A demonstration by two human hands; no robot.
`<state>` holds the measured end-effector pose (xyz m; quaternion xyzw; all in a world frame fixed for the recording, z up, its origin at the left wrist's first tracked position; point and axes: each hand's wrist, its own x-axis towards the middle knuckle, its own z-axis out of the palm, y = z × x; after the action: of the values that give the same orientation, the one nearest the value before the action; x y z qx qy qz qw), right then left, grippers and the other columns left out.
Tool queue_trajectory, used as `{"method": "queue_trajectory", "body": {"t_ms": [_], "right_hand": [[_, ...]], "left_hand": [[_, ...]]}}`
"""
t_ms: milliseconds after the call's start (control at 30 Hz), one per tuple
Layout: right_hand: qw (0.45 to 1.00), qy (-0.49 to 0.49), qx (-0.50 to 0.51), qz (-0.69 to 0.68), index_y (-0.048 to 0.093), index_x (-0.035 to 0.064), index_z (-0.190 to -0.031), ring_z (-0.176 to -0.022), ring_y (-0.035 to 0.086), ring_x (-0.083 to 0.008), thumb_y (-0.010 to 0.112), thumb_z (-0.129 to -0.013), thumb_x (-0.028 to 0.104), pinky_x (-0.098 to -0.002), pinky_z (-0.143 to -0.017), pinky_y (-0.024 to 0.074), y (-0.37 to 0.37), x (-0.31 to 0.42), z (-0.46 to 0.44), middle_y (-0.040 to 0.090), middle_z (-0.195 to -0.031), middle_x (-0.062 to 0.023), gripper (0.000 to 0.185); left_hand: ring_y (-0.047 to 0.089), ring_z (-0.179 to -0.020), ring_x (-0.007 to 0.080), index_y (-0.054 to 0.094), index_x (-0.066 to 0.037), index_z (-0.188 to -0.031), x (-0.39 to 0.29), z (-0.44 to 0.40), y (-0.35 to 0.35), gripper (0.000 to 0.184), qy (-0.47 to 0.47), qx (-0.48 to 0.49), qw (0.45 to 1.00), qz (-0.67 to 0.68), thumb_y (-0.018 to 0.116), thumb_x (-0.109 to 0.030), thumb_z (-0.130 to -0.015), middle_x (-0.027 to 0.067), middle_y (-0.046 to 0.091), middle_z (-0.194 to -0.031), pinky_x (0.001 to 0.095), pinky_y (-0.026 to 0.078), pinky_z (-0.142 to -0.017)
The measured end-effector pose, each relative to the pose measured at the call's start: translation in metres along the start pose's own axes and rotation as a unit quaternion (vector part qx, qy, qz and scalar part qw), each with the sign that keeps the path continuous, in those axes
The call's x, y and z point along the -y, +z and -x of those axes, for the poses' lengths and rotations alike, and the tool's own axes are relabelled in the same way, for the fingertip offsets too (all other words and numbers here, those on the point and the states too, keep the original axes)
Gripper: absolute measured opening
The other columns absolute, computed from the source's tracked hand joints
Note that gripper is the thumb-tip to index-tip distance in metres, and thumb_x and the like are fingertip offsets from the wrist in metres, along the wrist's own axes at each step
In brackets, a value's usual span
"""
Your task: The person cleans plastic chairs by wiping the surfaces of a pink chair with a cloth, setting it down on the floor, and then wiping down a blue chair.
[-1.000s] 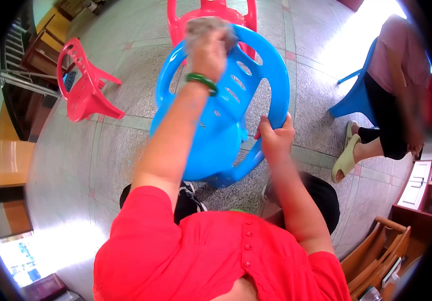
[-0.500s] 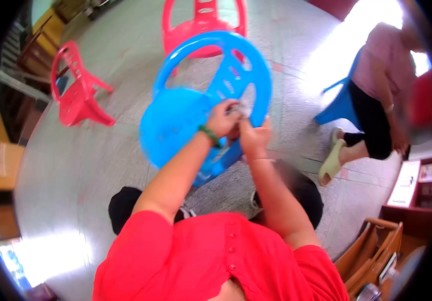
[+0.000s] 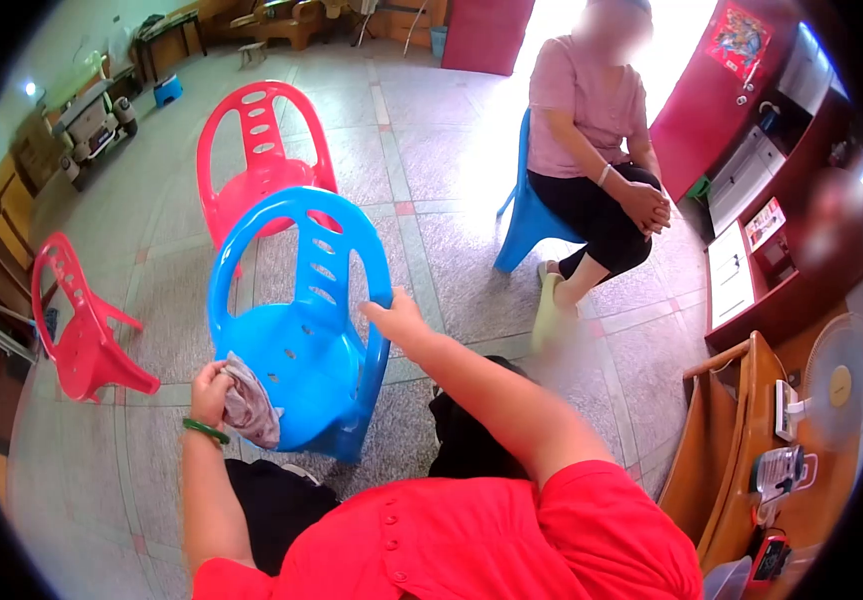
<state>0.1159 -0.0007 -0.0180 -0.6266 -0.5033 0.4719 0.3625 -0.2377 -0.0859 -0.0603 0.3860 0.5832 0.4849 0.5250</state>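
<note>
A blue plastic chair [image 3: 296,385] with a rounded, slotted back stands right in front of me. My left hand [image 3: 209,393], with a green bangle at the wrist, is closed on a crumpled greyish cloth [image 3: 251,403]. The cloth hangs beside the seat's left front edge; whether it touches the seat I cannot tell. On the chair's right side, my right hand [image 3: 398,320] grips the armrest, with the thumb on the inner side and the other fingers mostly hidden.
Behind the blue chair stands a red plastic chair [image 3: 261,180], and another red chair [image 3: 86,340] is at the left. A seated person [image 3: 586,110] is at the right on a blue chair [image 3: 526,225]. Wooden furniture [image 3: 741,440] and a fan [image 3: 839,385] line the near right.
My hands were together at the chair's right side; now they are apart, the left at the left front with the cloth, the right on the armrest. The view has shifted, showing more room.
</note>
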Motion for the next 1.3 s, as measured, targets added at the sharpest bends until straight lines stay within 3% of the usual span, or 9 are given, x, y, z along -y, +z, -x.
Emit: {"method": "queue_trajectory", "body": {"t_ms": [67,133,300,500,833,867,933,1000,1300], "right_hand": [[1.000,0.020,-0.002,-0.023,0.054,-0.0021,-0.104,-0.076,0.062,-0.0183,0.070,-0.078,0.030,-0.0341,-0.064,0.0509,-0.007,0.004,0.004,0.063,-0.088,-0.0118,0.044],[0.998,0.041,0.000,-0.041,0.053,-0.0030,-0.106,-0.081,0.061,-0.0184,0.071,-0.078,0.034,-0.0340,-0.066,0.0504,-0.011,0.000,0.004,0.062,-0.090,-0.0118,0.050],[0.980,0.071,0.033,-0.181,0.054,-0.0004,-0.106,-0.076,0.060,-0.0180,0.071,-0.080,0.033,-0.0333,-0.062,0.0494,-0.010,-0.005,-0.008,0.060,-0.087,-0.0103,0.046],[0.963,0.030,0.122,-0.240,0.058,0.0019,-0.093,-0.071,0.062,-0.0198,0.069,-0.084,0.025,-0.0336,-0.064,0.0522,-0.002,0.002,-0.008,0.061,-0.081,-0.0097,0.027],[0.963,0.037,0.047,-0.261,0.055,0.0038,-0.085,-0.060,0.056,-0.0138,0.067,-0.083,0.016,-0.0298,-0.053,0.0472,0.008,0.017,-0.015,0.057,-0.072,-0.0054,0.017],[0.964,0.038,0.046,-0.260,0.055,0.0038,-0.085,-0.060,0.056,-0.0138,0.067,-0.083,0.016,-0.0298,-0.053,0.0472,0.007,0.017,-0.015,0.057,-0.072,-0.0054,0.017],[0.974,0.031,0.054,-0.218,0.055,0.0038,-0.086,-0.060,0.056,-0.0132,0.067,-0.082,0.014,-0.0299,-0.052,0.0463,0.005,0.016,-0.016,0.057,-0.071,-0.0048,0.016],[0.973,0.028,0.052,-0.224,0.055,0.0038,-0.086,-0.060,0.055,-0.0131,0.067,-0.082,0.014,-0.0300,-0.052,0.0462,0.005,0.015,-0.015,0.057,-0.071,-0.0048,0.016],[0.973,0.017,0.056,-0.223,0.053,0.0044,-0.087,-0.057,0.055,-0.0140,0.066,-0.080,0.010,-0.0310,-0.051,0.0456,0.004,0.013,-0.014,0.057,-0.068,-0.0060,0.016]], "left_hand": [[0.062,-0.082,0.0179,0.059,0.003,-0.111,0.016,-0.007,0.005,0.034,0.011,-0.026,0.999,-0.038,0.056,-0.008,-0.079,0.0099,0.065,-0.095,0.0298,0.050,-0.074],[0.064,-0.085,0.0275,0.062,-0.001,-0.108,0.004,0.001,0.033,0.032,0.071,-0.027,0.912,-0.404,0.058,-0.012,-0.078,0.0161,0.066,-0.097,0.0356,0.050,-0.077],[0.056,-0.100,0.0369,0.065,-0.007,-0.104,-0.006,0.014,0.072,0.030,0.153,0.034,0.815,-0.558,0.057,-0.016,-0.076,0.0153,0.064,-0.103,0.0459,0.046,-0.089],[0.055,-0.106,0.0376,0.067,-0.012,-0.106,0.012,0.008,0.070,0.033,0.112,0.130,0.797,-0.580,0.064,-0.023,-0.075,0.0149,0.064,-0.110,0.0455,0.046,-0.092],[0.056,-0.112,0.0359,0.062,-0.009,-0.113,0.039,-0.023,0.064,0.051,0.009,0.240,0.722,-0.649,0.074,-0.028,-0.068,0.0164,0.063,-0.118,0.0448,0.045,-0.096],[0.059,-0.099,0.0379,0.063,-0.005,-0.100,0.039,-0.021,0.063,0.031,0.067,0.233,0.735,-0.633,0.059,-0.028,-0.080,0.0206,0.063,-0.106,0.0465,0.046,-0.086],[0.062,-0.087,0.0399,0.064,-0.001,-0.086,0.039,-0.021,0.062,0.034,0.125,0.225,0.747,-0.613,0.044,-0.028,-0.092,0.0247,0.064,-0.094,0.0481,0.046,-0.077],[0.057,-0.112,0.0343,0.062,-0.009,-0.114,0.043,-0.028,0.060,0.048,0.009,0.247,0.738,-0.628,0.072,-0.026,-0.070,0.0156,0.062,-0.118,0.0447,0.044,-0.096],[0.056,-0.115,0.0338,0.058,-0.006,-0.123,0.040,-0.020,0.055,0.055,0.023,0.232,0.763,-0.602,0.071,-0.026,-0.073,0.0163,0.061,-0.122,0.0428,0.042,-0.099]]}}
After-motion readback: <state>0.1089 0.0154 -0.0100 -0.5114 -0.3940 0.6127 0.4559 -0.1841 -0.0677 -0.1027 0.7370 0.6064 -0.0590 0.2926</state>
